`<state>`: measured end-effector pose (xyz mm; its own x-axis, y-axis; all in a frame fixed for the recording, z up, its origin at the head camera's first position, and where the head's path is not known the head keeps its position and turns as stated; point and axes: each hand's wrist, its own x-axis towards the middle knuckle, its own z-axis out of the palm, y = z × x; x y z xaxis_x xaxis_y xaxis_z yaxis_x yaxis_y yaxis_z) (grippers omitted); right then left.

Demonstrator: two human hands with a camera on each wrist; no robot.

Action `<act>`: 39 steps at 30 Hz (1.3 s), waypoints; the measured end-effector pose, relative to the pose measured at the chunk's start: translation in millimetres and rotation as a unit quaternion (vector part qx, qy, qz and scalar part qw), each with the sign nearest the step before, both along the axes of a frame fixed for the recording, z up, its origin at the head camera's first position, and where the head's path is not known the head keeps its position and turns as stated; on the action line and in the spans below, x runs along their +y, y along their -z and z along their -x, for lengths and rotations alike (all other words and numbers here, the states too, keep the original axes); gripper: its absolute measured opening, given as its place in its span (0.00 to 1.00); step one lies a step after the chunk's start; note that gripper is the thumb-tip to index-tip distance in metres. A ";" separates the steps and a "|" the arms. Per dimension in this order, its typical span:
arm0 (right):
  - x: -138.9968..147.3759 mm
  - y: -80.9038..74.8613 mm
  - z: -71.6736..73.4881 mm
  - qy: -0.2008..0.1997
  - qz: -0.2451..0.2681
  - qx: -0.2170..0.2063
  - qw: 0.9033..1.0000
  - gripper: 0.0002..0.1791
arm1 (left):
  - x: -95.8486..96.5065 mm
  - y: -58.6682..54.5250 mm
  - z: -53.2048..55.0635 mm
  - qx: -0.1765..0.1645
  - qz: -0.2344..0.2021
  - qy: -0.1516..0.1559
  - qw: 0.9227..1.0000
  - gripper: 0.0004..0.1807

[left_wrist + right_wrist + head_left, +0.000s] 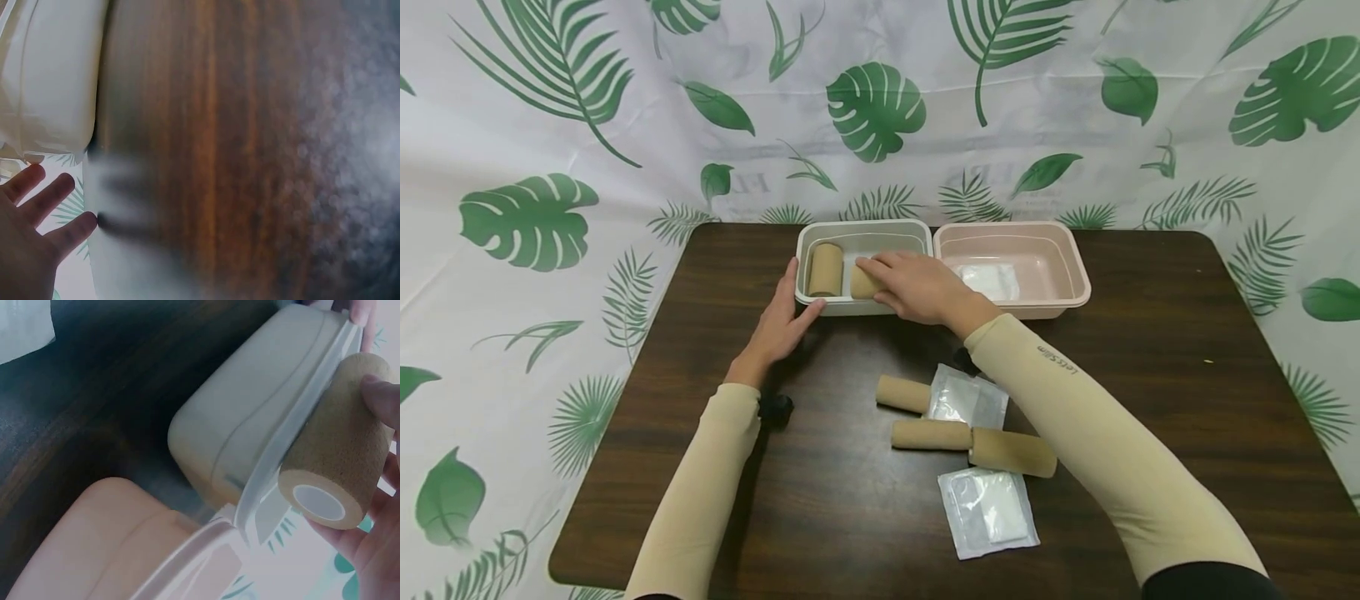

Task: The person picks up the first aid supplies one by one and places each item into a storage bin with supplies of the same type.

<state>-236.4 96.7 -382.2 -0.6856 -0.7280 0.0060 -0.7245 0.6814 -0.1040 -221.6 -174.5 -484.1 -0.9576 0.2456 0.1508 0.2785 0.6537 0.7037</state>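
A tan bandage roll point(340, 440) with a white core is held between my right hand's point(917, 286) thumb and fingers. In the head view it is partly covered by that hand, over the light grey bin point(865, 308). Another tan bandage roll point(826, 269) stands at the left inside this bin. My left hand point(777, 325) lies against the bin's left front corner, thumb at the front rim and fingers along the left side. Seen from the left wrist, its fingers point(55, 194) are spread and fairly straight.
A pink bin point(1052, 310) adjoins the grey one and contains a white packet point(991, 282). Nearer on the dark wooden table point(835, 517) lie more tan rolls point(931, 434) and flat white packets point(988, 510), partly under the right forearm. A leaf-print curtain point(880, 183) hangs behind.
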 end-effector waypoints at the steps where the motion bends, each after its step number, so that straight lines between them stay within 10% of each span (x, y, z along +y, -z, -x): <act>1: -1.6 0.1 1.1 0.002 -0.001 -0.001 1.000 0.31 | -0.3 0.3 0.2 0.001 0.000 0.000 1.000 0.47; 17: -19.5 17.6 5.1 0.039 -0.027 0.028 0.998 0.31 | -0.1 1.2 1.4 -0.002 -0.001 0.002 1.000 0.46; 39: 1.1 30.7 -4.1 0.036 0.065 0.012 0.997 0.25 | 0.0 -0.7 1.6 -0.003 0.007 0.000 1.000 0.46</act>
<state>-232.3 97.8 -412.9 -0.7345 -0.6690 0.1143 -0.6776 0.7134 -0.1789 -223.2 -174.5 -483.4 -0.9586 0.2468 0.1420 0.2739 0.6636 0.6961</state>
